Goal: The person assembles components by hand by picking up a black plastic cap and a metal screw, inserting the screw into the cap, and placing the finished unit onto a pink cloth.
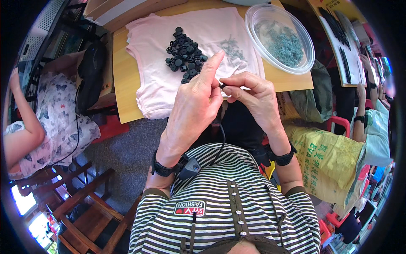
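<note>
My left hand [192, 101] is over the front of the table, its index finger stretched out and its thumb closed towards a bent finger at a small black plastic part [223, 85]. From the other side my right hand [255, 94] pinches the same part between thumb and index finger. The fingers hide most of it. Beyond my left hand lies a pile of small round black plastic parts [184, 53] on a pale pink cloth garment [148, 55]. Right of the pile, small grey-blue pin-like pieces [231, 48] are scattered on the garment.
A clear round plastic tub [305, 63] with many grey-blue pieces stands on the wooden table [122, 80] at right. A cardboard box [122, 12] is at the far left. Yellow sacks [323, 156] stand right of me, a wooden chair [91, 211] behind left. Other people sit at both sides.
</note>
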{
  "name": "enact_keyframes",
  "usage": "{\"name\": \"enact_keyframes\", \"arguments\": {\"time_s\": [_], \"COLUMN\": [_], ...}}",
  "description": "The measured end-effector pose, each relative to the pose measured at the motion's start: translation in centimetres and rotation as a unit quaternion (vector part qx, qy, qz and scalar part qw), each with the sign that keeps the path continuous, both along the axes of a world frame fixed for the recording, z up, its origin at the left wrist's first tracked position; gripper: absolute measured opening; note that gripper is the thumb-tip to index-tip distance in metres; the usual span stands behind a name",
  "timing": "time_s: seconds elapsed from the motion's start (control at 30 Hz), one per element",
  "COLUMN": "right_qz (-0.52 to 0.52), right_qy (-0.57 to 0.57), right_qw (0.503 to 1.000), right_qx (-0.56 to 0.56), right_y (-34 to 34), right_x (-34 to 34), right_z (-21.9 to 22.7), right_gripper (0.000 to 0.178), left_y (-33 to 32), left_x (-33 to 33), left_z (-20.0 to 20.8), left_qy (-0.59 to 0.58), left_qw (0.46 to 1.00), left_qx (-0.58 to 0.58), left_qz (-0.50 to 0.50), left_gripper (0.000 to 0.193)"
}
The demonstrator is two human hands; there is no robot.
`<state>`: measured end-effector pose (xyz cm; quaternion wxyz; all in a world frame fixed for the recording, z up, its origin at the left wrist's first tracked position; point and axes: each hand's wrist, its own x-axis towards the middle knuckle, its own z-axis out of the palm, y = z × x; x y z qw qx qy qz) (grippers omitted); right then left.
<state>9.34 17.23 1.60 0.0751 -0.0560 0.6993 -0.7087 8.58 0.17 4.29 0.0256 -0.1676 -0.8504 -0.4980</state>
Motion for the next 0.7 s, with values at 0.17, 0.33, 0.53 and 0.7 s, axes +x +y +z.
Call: {"name": "enact_keyframes", "arguments": {"time_s": [0.17,0.33,0.53,0.7], "right_qz": [-0.011,-0.017,-0.014,-0.015], "right_qy": [-0.029,-0.046,0.02,-0.021], "right_qw": [0.999,0.998,0.999,0.999], "right_qx": [-0.03,-0.047,-0.024,-0.041], "right_y": [-0.1,-0.8,-1.6,-1.4], "right_x": [0.1,0.2,0.5,0.2], "right_z": [-0.2,-1.6,-2.1,-2.5], "right_gripper": [0.02,0.017,0.015,0.019], "left_y": [-0.3,-1.3,-2.1,-1.4], "left_x": [0.1,0.5,0.5,0.2], "left_z": [0.0,-2.9,-3.0,-1.8], "left_qy": [-0.083,-0.228,-0.281,-0.283], "left_qw": [0.995,0.925,0.901,0.905], "left_qx": [0.061,0.303,0.329,0.315], "left_qz": [0.006,-0.006,0.02,0.044], "left_gripper": [0.06,0.054,0.051,0.05]}}
